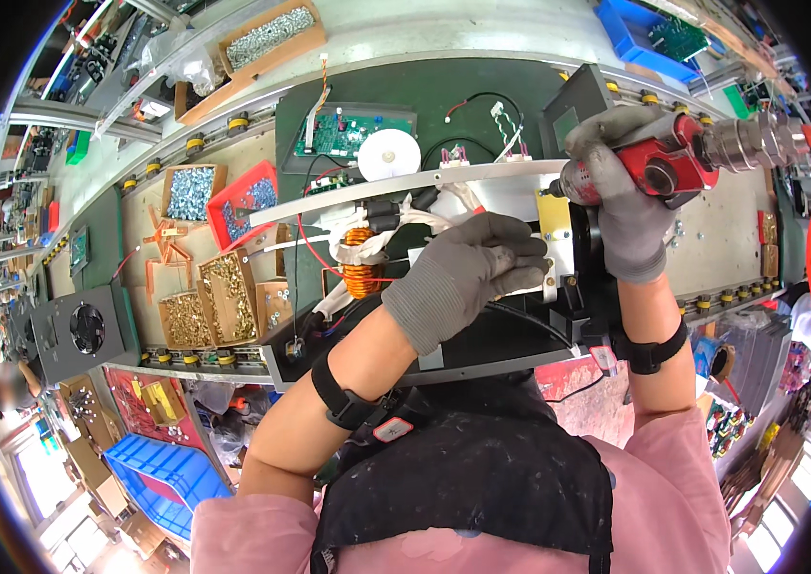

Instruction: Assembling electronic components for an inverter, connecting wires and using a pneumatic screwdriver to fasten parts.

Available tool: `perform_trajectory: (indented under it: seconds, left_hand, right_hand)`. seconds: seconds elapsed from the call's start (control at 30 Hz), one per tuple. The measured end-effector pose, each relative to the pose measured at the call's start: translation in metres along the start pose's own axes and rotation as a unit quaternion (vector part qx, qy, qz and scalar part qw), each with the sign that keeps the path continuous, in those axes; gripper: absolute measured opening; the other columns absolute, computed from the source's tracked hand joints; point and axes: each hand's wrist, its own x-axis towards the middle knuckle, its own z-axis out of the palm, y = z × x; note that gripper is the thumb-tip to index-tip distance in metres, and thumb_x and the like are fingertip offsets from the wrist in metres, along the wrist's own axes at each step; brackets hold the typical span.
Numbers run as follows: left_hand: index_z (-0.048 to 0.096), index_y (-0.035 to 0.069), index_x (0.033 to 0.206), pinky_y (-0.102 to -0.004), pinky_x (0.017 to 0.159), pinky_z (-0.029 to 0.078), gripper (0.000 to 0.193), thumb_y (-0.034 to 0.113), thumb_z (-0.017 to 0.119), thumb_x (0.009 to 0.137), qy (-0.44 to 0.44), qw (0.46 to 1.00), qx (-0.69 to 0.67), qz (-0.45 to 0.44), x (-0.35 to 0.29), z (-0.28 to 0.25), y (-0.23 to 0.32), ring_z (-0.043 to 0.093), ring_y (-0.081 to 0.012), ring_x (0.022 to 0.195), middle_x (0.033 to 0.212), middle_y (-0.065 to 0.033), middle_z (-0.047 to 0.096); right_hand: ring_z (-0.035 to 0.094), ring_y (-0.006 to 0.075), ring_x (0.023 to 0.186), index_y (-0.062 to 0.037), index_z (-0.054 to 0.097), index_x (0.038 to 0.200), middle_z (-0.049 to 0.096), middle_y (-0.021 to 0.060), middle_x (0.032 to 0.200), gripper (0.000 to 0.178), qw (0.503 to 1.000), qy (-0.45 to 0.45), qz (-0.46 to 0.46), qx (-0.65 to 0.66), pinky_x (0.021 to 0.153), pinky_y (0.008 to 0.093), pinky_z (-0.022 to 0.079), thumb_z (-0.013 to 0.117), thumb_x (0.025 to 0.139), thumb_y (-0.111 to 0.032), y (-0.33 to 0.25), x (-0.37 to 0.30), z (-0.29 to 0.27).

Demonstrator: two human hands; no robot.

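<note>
Left hand (468, 273) hides whatever the red screwdriver (659, 167) apparently drives.

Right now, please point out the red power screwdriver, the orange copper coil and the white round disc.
red power screwdriver (659, 167), head view, on its red body.
orange copper coil (361, 275), head view, on its windings.
white round disc (389, 154), head view, near its centre.

A long worktop (731, 239) with roller edges curves across a crowded workshop, carrying open boxes of screws (190, 191) and brass parts (224, 297) left of the fingers. Blue bins (162, 474) sit below on the floor, and daylight enters through windows (774, 531) at the lower right.
</note>
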Motion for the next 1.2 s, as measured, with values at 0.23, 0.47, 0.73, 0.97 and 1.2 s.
perform_trajectory:
  seconds: [0.23,0.47,0.73,0.97,1.2]
  left_hand:
    - [0.05,-0.004,0.114,-0.0223,0.051,0.053,0.028,0.013,0.054,0.091,0.058,0.989,0.123,-0.059,-0.003,0.006,0.002,0.064,-0.0169,0.066,0.091,-0.0148,0.063]
    - [0.052,-0.002,0.112,-0.0232,0.048,0.052,0.027,0.013,0.057,0.09,0.084,0.988,0.113,-0.057,-0.008,-0.001,-0.008,0.064,-0.0163,0.064,0.085,-0.0136,0.064]
    - [0.051,-0.003,0.111,-0.0234,0.049,0.052,0.027,0.012,0.057,0.09,0.07,0.986,0.146,-0.042,-0.008,-0.004,-0.015,0.064,-0.017,0.065,0.086,-0.0142,0.064]
    - [0.05,-0.003,0.112,-0.0235,0.05,0.052,0.027,0.011,0.056,0.09,0.069,0.983,0.161,-0.046,-0.007,-0.003,-0.013,0.065,-0.0173,0.065,0.086,-0.0149,0.064]
    - [0.05,-0.002,0.111,-0.0236,0.05,0.052,0.025,0.012,0.056,0.091,0.07,0.983,0.164,-0.05,-0.006,-0.003,-0.013,0.065,-0.0169,0.065,0.085,-0.0143,0.063]
  right_hand:
    - [0.056,0.0082,0.061,-0.0021,0.057,0.09,0.06,0.0033,0.075,0.023,0.998,-0.003,0.016,-0.064,0.052,0.0219,0.045,0.062,0.071,0.01,0.002,-0.001,0.0]
    - [0.056,0.0079,0.06,-0.0003,0.057,0.094,0.063,0.0079,0.082,0.02,0.998,-0.048,0.046,-0.023,0.051,0.0211,0.045,0.062,0.075,0.004,-0.008,0.002,0.001]
    - [0.053,0.0106,0.059,0.0018,0.053,0.107,0.063,0.0147,0.089,0.029,0.999,0.041,-0.018,-0.022,0.05,0.0237,0.044,0.058,0.078,0.008,-0.015,-0.005,-0.018]
    - [0.05,0.0105,0.056,0.0001,0.052,0.107,0.062,0.0122,0.086,0.031,0.999,0.043,-0.004,0.031,0.048,0.0248,0.04,0.057,0.078,0.01,-0.007,-0.007,-0.026]
    - [0.054,0.0103,0.059,-0.0005,0.055,0.101,0.063,0.0108,0.087,0.026,0.998,0.054,-0.031,-0.011,0.05,0.0244,0.043,0.06,0.077,0.008,0.005,0.001,-0.031]
